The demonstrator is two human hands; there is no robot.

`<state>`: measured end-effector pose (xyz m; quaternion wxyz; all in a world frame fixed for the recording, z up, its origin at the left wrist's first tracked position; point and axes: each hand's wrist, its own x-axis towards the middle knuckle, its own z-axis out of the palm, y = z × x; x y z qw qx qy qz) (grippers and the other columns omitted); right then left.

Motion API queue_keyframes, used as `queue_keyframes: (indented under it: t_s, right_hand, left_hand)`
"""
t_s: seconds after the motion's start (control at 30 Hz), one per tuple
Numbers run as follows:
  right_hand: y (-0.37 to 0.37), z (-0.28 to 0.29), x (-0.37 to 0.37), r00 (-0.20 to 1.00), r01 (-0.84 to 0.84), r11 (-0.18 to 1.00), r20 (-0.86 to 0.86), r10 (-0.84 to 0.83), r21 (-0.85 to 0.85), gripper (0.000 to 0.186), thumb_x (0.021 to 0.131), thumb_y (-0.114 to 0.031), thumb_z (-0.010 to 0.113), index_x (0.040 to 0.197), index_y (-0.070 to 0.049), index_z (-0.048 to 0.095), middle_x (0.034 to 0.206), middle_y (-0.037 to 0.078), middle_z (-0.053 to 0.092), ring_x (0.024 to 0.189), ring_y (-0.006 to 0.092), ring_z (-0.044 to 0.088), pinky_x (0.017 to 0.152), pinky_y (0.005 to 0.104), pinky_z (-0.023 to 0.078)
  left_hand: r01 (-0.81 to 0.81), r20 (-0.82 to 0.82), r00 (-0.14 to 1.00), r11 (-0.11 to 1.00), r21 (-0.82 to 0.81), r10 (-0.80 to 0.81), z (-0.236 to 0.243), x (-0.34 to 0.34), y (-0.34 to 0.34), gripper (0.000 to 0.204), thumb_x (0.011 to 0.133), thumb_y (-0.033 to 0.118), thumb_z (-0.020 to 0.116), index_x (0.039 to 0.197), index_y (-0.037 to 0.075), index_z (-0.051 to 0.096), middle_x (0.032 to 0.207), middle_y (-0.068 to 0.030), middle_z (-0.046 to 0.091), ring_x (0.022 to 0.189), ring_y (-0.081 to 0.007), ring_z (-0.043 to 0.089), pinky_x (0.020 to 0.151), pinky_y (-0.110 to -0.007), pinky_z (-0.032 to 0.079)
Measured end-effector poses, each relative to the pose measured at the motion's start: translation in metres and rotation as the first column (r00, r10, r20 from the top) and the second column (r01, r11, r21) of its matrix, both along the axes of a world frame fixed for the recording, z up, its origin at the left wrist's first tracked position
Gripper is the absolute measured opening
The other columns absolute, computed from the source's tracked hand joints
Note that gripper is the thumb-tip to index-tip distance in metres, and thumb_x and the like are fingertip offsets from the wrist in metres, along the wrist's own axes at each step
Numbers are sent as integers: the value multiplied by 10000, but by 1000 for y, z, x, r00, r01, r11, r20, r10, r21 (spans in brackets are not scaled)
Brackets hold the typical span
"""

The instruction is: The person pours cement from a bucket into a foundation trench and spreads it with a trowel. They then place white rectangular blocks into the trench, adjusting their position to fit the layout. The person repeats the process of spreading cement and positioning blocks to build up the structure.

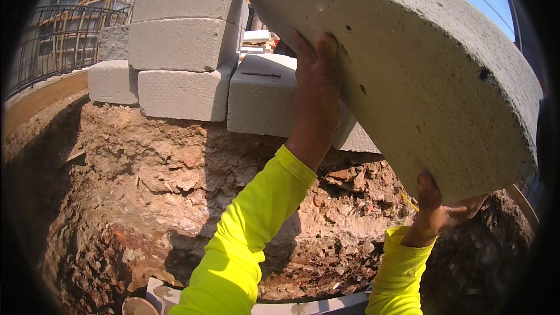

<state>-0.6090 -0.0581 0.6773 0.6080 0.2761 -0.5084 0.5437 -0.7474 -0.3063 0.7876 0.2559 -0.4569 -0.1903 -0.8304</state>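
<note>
A large grey concrete block (426, 87) is held up tilted in front of me, filling the upper right. My left hand (318, 90) presses against its left side, fingertips on the face and the rest of the grip partly hidden. Low on the block, my right hand (437, 210) supports the bottom edge, with the thumb on the near face and fingers underneath. Both forearms wear bright yellow sleeves. Behind my left hand, another pale block (259, 96) lies on the earth bank with a thin dark stick on top.
Several pale blocks (181, 44) are stacked at the upper left on a rough reddish earth bank (157, 169). A rebar cage (55, 46) and a wooden board (46, 102) stand at the far left. Along the bottom runs a grey block edge (315, 306), with a round container (139, 306) beside it.
</note>
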Motion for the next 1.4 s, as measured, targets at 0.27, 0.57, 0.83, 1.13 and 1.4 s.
queue_keyframes:
  t_s: [0.27,0.57,0.83,1.13,1.4]
  right_hand:
    - [41,-67,62,995,93,983,-31,-99,-159,658,848,-413,640,1371,-43,492,1354,152,554,1158,293,595,916,462,534]
    - [38,-142,154,968,191,932,-98,-230,-307,638,858,-414,616,1366,-46,498,1356,142,557,1161,285,594,921,463,530]
    - [35,-170,211,965,-78,982,-260,31,-170,643,837,-378,636,1363,-33,501,1334,142,579,1144,307,602,968,450,500]
    - [97,-242,339,953,152,979,-242,-181,-133,673,759,-327,735,1325,-16,548,1309,128,586,1154,321,580,1026,440,452]
    - [124,-266,567,870,473,827,312,-382,-305,746,801,-374,772,1354,34,482,1319,144,577,1185,288,566,1054,412,416]
  left_hand:
    - [-116,64,990,986,-123,124,-16,68,27,977,929,555,603,1544,-1,86,1449,-213,380,1301,-284,425,1072,-444,385]
    - [-360,130,929,928,98,347,-60,116,88,1267,748,654,738,1551,-18,24,1581,-249,175,1448,-338,243,1179,-434,244]
    - [163,169,957,920,356,-236,-114,178,121,914,909,494,630,1523,17,150,1581,-162,225,1443,-308,270,1178,-495,263]
    - [921,-39,388,386,52,-921,-167,185,181,680,891,542,623,1390,94,508,1371,-148,558,1245,-349,544,1007,-564,465]
    - [982,69,183,179,-54,-981,-254,298,247,714,868,643,611,1364,138,522,1287,-85,612,1160,-290,604,945,-467,544]
